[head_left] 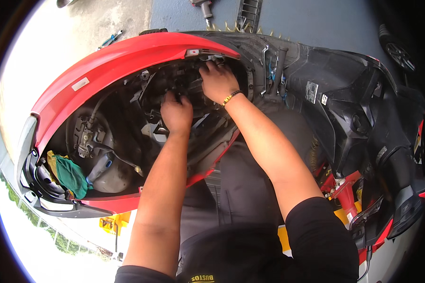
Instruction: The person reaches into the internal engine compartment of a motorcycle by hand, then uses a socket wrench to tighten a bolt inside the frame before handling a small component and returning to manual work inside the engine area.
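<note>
A red scooter body panel (pixel 113 61) arches over an opened front compartment full of dark parts and wiring. My left hand (pixel 176 113) reaches into the middle of that compartment, fingers curled around dark components; what it grips is hidden. My right hand (pixel 217 81) sits higher, just under the red panel's edge, fingers pressed on a small part there. A beaded bracelet (pixel 231 97) circles the right wrist.
A green cloth (pixel 71 175) lies in the compartment's lower left beside a grey metal assembly (pixel 87 137). Black scooter fairing (pixel 354 108) spreads to the right, with a red frame piece (pixel 344 191) below. A tool (pixel 109 39) lies on the pale floor beyond.
</note>
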`<state>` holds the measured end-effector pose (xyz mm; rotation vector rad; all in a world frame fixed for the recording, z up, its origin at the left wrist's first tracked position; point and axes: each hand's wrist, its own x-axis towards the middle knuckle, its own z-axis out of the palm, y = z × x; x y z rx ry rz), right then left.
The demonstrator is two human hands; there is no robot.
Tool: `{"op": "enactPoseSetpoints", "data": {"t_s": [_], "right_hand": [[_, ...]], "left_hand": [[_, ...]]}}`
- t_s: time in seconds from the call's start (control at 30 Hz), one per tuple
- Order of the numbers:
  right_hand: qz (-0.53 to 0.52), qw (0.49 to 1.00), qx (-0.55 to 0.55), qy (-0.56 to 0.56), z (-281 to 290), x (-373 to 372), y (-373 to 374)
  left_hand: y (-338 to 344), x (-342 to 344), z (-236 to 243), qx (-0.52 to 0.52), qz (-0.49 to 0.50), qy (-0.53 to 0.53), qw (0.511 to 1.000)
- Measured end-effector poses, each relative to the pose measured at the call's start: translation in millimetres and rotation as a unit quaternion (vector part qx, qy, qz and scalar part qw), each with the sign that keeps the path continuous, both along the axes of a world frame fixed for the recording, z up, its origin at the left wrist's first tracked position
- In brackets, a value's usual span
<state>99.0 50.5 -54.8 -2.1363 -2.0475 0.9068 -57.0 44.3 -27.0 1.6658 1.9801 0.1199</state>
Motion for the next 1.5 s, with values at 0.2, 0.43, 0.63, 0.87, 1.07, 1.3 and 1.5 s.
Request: {"op": "enactPoseSetpoints", "data": {"t_s": [0.2,0.43,0.63,0.87,1.07,1.3,1.5], "right_hand": [[0.119,0.991,0.044,0.032,-26,-25,-24],[0.120,0.992,0.029,-0.008,-47,-43,-19],[0.102,0.992,0.076,-0.011,-48,-42,-22],[0.098,0.995,0.012,0.003,-43,-39,-19],[0.092,0.995,0.026,-0.003,-44,-41,-18],[0.096,0.995,0.000,0.014,-47,-37,-19],[0.099,0.994,-0.035,0.025,-40,-42,-14]], "left_hand": [[43,-68,-24,-0.089,-0.206,0.100,0.969],[64,-73,-47,-0.208,-0.347,0.167,0.899],[64,-72,-50,-0.209,-0.376,0.148,0.891],[61,-72,-44,-0.195,-0.297,0.097,0.930],[63,-71,-42,-0.188,-0.314,0.088,0.927],[58,-71,-46,-0.192,-0.343,0.156,0.906],[22,-91,-57,-0.050,-0.283,0.220,0.932]]}}
